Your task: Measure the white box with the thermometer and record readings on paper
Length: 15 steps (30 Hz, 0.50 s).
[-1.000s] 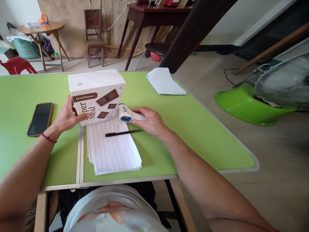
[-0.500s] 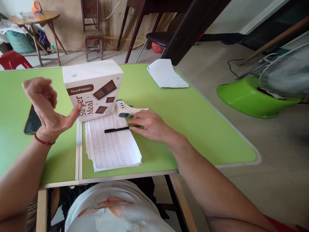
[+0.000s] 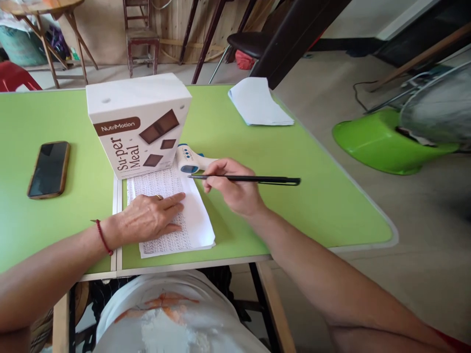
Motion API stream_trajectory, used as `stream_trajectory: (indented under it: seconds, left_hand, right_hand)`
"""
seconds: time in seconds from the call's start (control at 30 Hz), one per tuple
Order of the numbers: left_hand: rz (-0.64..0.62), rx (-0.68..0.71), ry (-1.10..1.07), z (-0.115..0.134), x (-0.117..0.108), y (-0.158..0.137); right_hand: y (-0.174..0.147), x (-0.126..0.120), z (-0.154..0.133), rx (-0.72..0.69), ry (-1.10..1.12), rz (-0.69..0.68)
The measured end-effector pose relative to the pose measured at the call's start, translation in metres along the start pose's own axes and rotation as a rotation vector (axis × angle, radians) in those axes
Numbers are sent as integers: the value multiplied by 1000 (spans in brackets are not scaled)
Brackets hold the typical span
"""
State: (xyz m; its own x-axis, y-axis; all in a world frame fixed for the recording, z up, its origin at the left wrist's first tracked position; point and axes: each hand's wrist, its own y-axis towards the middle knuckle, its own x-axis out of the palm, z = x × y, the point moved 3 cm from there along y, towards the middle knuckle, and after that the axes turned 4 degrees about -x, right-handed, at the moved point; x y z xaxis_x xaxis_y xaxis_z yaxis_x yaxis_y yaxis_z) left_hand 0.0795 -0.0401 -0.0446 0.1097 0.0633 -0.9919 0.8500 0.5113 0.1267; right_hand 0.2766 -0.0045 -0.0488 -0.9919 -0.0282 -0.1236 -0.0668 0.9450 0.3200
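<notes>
My right hand [image 3: 237,191] pinches a black pen [image 3: 274,180] between thumb and fingers, its tip pointing left over the upper right of the paper sheets [image 3: 200,228]. Dense handwriting covers the left and middle of the top sheet; a strip on its right is blank. My left hand [image 3: 152,216] lies flat on the sheets, fingers stretched out to the right. Just beyond the paper, a white and blue infrared thermometer [image 3: 189,161] lies with its handle partly behind my right hand. Beside it a white NutriMotion box [image 3: 150,127] stands upright at the paper's far edge.
A phone [image 3: 49,169] lies on the green table [image 3: 312,206] at left. Folded white papers [image 3: 261,103] sit near the far right edge. On the floor at right is a bright green plastic stool [image 3: 371,144]. A metal seam crosses the table left of the paper.
My left hand has come down from the air beside the box onto the paper. My right hand has picked the pen up off the sheets and holds it in a writing grip.
</notes>
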Motion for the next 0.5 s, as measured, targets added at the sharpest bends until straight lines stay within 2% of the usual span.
stream_trajectory:
  seconds: [0.07,0.2,0.37,0.5]
  left_hand:
    - [-24,-3,4,1,0,1]
    - [-45,-11,23,3,-1,2]
    - [-36,-3,51,7,-1,2]
    - [-59,-8,92,9,0,2]
  right_hand:
    - [-3,9,3,77,30,-50]
    - [-12,16,7,144,-96,-44]
    - [-19,19,6,10,-240,23]
    - [-20,21,6,-81,-300,17]
